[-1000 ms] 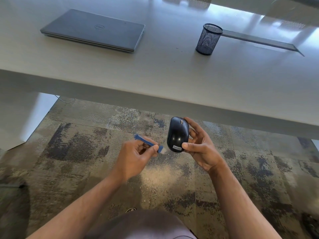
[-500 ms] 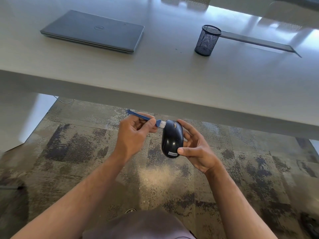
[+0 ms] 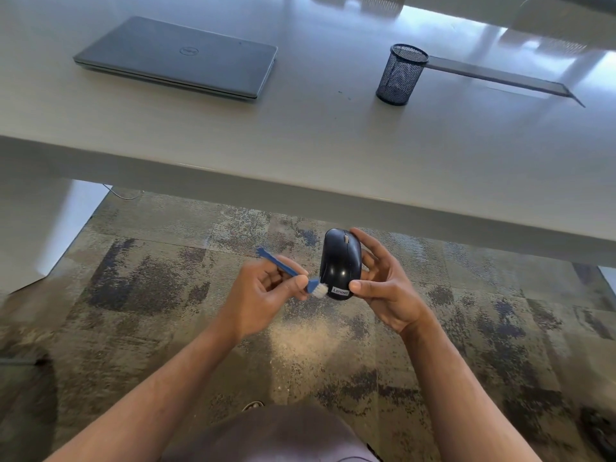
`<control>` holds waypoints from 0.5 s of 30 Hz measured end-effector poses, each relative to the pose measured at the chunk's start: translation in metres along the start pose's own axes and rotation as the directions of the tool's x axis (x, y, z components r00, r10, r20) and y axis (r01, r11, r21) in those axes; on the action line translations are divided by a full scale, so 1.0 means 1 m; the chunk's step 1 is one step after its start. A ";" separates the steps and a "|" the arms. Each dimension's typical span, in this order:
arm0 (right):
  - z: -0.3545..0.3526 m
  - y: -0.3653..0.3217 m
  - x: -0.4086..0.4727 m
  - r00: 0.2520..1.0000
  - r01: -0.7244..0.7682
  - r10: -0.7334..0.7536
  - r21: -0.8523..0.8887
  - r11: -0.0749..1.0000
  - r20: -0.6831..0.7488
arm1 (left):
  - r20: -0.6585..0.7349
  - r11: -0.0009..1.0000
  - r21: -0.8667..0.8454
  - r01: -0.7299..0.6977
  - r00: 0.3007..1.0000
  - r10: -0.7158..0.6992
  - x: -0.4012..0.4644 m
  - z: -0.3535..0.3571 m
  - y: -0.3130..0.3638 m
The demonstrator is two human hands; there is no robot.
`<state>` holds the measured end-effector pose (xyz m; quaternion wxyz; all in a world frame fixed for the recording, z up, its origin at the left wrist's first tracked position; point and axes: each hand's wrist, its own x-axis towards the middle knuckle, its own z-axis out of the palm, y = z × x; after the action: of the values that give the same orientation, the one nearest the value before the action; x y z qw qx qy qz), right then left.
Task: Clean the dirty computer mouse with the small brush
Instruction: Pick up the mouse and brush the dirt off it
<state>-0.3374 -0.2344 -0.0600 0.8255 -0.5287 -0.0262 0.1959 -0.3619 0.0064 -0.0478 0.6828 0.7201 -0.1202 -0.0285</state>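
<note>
A black computer mouse [image 3: 338, 261] with a white label at its near end is held in the air over the carpet, in front of the desk edge. My right hand [image 3: 383, 283] grips it from the right, thumb on the near end and fingers behind. My left hand [image 3: 263, 296] pinches a small blue brush [image 3: 286, 270] by its handle. The brush's white bristles touch the mouse's lower left side.
A pale desk [image 3: 300, 145] spans the view ahead. A shut grey laptop [image 3: 176, 56] lies at its back left, and a black mesh pen cup [image 3: 401, 75] stands at the back right beside a flat grey bar [image 3: 500, 76]. Patterned carpet [image 3: 150, 295] lies below.
The brush has swept from the mouse's far end down to its near left side. The mouse, held by my right hand, has shifted slightly.
</note>
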 end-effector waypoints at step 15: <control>0.008 0.004 -0.001 0.995 -0.016 0.012 0.034 0.999 0.097 | -0.271 0.989 -0.136 0.063 0.958 -0.098 0.041 -0.003 0.016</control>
<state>-0.3415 -0.2264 -0.0597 0.8308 -0.5045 -0.0592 0.2275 -0.3238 0.0002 -0.0262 0.7351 0.6769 0.0080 0.0371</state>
